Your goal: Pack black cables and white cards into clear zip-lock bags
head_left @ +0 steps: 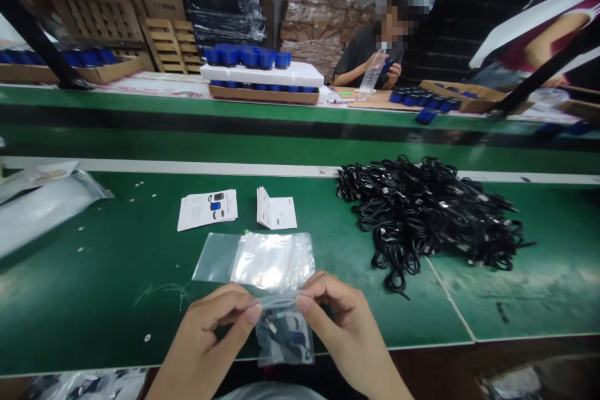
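Note:
A small clear plastic bag [285, 340] hangs by its top edge between both hands at the table's front edge. A printed paper and dark items show through it. My left hand [215, 325] pinches the top left corner between thumb and fingers. At the top right corner, my right hand [340, 319] is closed in the same kind of pinch. Just beyond the fingers, a stack of flat clear bags [276, 259] lies on the green table [117, 300]. Farther back are a stack of printed leaflets [206, 209] and a partly folded leaflet [281, 212].
A large pile of coiled black cables [435, 212] lies to the right. A big plastic bag [47, 200] is at the left. Behind, a raised shelf [164, 99] holds blue cups [250, 57] and a bottle [374, 72]; one person sits beyond, another is at the right.

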The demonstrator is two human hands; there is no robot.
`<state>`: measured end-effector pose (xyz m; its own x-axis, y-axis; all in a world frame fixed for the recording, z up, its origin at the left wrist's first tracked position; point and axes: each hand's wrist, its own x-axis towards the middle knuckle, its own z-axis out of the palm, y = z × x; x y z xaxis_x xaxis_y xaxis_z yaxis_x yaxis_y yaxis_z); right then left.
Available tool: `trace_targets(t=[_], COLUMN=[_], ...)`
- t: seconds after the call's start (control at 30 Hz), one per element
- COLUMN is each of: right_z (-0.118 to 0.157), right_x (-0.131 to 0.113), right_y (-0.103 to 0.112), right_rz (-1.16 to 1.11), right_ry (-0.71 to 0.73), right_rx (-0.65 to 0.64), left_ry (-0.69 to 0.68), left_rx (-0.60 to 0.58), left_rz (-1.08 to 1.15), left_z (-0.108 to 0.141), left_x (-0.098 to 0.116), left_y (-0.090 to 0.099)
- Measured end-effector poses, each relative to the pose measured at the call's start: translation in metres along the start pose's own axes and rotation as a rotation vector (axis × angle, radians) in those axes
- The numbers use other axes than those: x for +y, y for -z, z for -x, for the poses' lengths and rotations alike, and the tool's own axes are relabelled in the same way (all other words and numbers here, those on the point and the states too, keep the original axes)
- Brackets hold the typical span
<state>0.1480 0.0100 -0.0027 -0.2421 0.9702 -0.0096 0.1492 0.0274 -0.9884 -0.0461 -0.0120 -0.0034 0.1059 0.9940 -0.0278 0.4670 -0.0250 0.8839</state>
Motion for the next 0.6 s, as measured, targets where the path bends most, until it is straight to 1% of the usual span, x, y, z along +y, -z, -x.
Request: trace_targets(t=[0.1, 0.17, 0.33, 0.43, 0.6], right_z=[0.002, 0.002, 0.002, 0.003, 0.007], right_x=[0.0, -0.001, 0.001, 0.003, 0.005], right_y=[0.0, 0.0, -0.001, -0.003, -0.005], right_rz=[0.011, 0.023, 0.0, -0.034, -0.058], right_ry=[0.043, 0.035, -0.014, 0.006, 0.074], right_rx=[0.024, 0.019, -0.03, -0.007, 0.047], left_ry=[-0.084, -0.112, -0.121, -0.126, -0.131], left_rx=[0.031, 0.044, 0.05, 0.07, 0.05], left_rz=[-0.04, -0.047, -0.032, -0.011, 0.007], left_z=[0.003, 0.004, 0.003, 0.003, 0.004], left_x=[0.0, -0.001, 0.0, 0.003, 0.003], left_y=[-0.002, -0.003, -0.007, -0.01, -0.013])
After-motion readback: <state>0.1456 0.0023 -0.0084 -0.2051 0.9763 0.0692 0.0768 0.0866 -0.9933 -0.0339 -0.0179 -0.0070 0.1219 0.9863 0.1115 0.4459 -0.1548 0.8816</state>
